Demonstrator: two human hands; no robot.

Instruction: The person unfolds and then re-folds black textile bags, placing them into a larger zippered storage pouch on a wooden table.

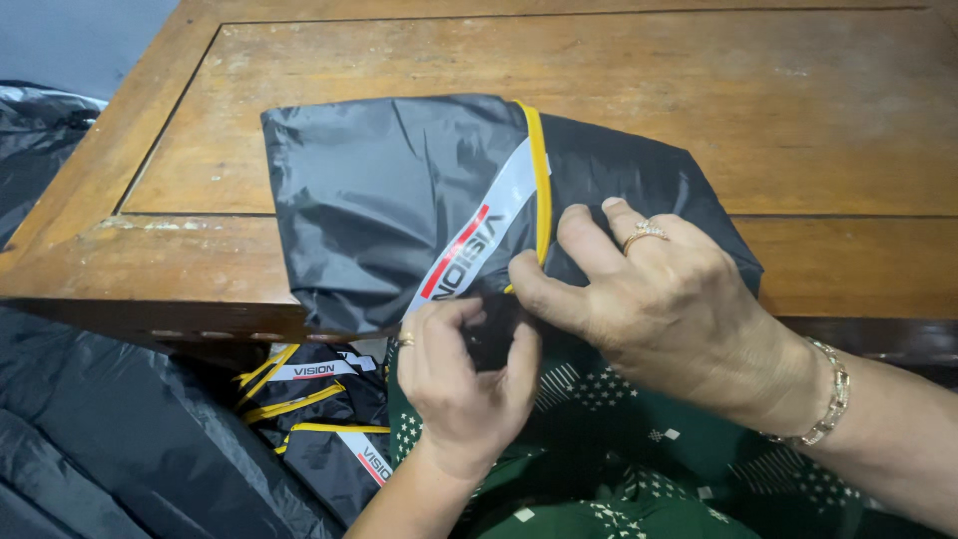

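Folded dark garment (399,200) lying flat on the wooden table (818,130), near edge hanging just over the table's front lip — handy for working the hem from a seated spot. Yellow piping (540,170) and a pale reflective strip (489,215) running from twelve o'clock down toward seven across the fabric.

Left hand (464,374) at six o'clock of the garment, fingers curled in, thumb and forefinger pinching the dark cloth at the overhanging edge — looks like a grip meant to keep the fold from slipping. Small ring (405,339) showing on it.

Right hand (659,299) at four o'clock, pressed onto the fabric, thumb and forefinger closed on the cloth right where the piping ends; remaining fingers laid flat, likely holding the layers down. Gold ring (644,235) on one finger, bracelet (828,394) at the wrist.

Below the table at seven o'clock, more folded dark pieces (314,404) with the same yellow trim, stacked near a black plastic bag (110,429). Green patterned clothing (639,449) across the lap at six.
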